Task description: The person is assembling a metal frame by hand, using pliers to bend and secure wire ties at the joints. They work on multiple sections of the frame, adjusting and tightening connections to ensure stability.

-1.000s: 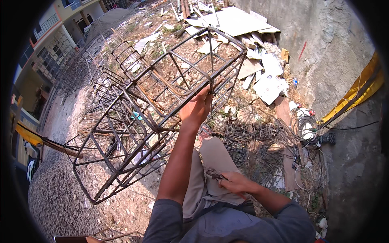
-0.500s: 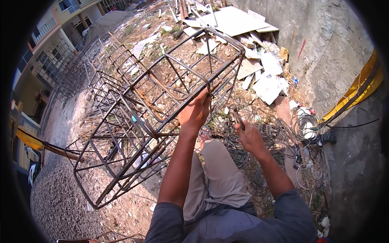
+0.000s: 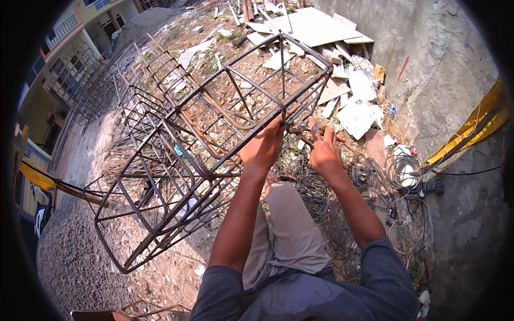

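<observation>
Rebar cage point(image 3: 208, 175), one, dark steel with some rust-brown bars; long and open-sided, lying aslant before the person, from the left up to the upper middle. What bears its weight cannot be told.

Nearest: grey shirt point(image 3: 300, 297) and beige trousers point(image 3: 294, 230), one knee forward below the cage's right-hand side.

Left hand point(image 3: 262, 145): fingers closed round the lower long bar of the cage, just beside a cross-hoop.

Right hand point(image 3: 326, 155): closed about a dark, pincer-like hand tool point(image 3: 301, 130), its head near that same hoop; whether it bites on anything cannot be told.

Lower left: heap of grey gravel point(image 3: 80, 262).

Right of the knees: tangle of loose wire and bars point(image 3: 342, 179) on the ground; beyond it, coiled cables point(image 3: 407, 174) near the wall's foot.

Left, under and beyond the cage: pile of thin rods point(image 3: 120, 166).

Sides: yellow sheet point(image 3: 474, 128) at right, by the wall; yellow cloth point(image 3: 37, 177) at left, beside a pole.

Farther: further steel frames point(image 3: 166, 64); white boards point(image 3: 308, 27), stacked loosely against a rough concrete wall point(image 3: 417, 59).

Farthest, upper left: building point(image 3: 67, 29) with a balcony railing.
</observation>
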Tool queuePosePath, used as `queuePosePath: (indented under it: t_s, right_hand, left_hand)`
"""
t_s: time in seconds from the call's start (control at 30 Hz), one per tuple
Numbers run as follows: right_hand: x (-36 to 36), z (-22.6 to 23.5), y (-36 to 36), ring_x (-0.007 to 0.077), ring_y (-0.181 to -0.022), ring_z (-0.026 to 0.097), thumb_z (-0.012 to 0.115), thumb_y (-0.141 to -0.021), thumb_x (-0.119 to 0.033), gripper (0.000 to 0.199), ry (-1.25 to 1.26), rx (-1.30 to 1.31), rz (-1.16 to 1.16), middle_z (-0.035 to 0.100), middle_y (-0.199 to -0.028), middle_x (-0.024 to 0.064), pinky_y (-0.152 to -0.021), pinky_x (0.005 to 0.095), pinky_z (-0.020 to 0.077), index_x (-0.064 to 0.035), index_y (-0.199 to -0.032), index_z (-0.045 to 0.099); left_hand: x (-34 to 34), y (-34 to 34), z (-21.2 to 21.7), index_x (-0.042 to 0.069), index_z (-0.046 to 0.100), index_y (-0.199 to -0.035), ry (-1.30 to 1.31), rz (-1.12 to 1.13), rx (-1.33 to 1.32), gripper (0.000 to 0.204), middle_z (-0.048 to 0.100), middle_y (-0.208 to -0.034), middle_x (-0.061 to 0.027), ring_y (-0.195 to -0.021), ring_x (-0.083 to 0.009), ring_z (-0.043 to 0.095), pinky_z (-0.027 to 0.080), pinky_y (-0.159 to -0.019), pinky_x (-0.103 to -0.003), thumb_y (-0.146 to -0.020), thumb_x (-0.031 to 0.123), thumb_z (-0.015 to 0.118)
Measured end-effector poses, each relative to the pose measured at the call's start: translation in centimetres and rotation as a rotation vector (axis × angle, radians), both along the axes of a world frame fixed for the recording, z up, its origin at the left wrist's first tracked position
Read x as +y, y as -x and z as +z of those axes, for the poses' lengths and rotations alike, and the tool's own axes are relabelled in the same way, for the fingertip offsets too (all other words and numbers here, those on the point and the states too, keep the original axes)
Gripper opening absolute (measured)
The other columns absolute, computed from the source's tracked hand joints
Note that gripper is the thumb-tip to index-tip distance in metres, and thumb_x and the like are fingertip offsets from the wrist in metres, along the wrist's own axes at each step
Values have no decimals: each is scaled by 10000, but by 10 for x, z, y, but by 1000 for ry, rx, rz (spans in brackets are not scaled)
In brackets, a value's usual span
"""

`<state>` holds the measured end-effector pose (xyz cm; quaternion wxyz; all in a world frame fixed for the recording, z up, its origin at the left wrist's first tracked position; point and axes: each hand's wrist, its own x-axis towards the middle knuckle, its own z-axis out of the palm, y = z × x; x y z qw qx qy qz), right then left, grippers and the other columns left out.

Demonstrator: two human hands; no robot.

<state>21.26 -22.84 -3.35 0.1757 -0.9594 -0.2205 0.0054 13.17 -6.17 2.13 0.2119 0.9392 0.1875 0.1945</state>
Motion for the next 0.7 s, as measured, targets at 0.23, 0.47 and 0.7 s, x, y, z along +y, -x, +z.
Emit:
queuePosePath:
  t_s: [0.23,0.47,0.7]
  right_hand:
    - [0,-4,-8,406,-1383,434,570,-894,-75,751,119,-97,6,492,-1371,221,-1019,548,505,-186,-1600,338]
    - [-20,-12,-30,330,-759,694,625,-996,-312,383,-128,-32,194,701,-857,170,-759,479,551,-34,-1257,592]
    - [-25,0,-33,162,-571,550,733,-931,-534,551,-590,1383,479,553,-684,34,-558,330,478,-24,-1068,576]
  left_hand:
    - [5,-1,-9,279,704,-1235,-36,-47,-120,264,755,-1015,-114,-863,-372,727,563,-699,-495,-1020,362,575]
    - [4,0,-12,323,610,-1343,8,-116,-101,390,727,-974,-136,-856,-384,702,552,-732,-515,-1043,253,370]
    - [11,1,-4,348,613,-1398,36,-144,22,367,735,-1160,-109,-1066,-342,704,560,-898,-496,-1051,387,502]
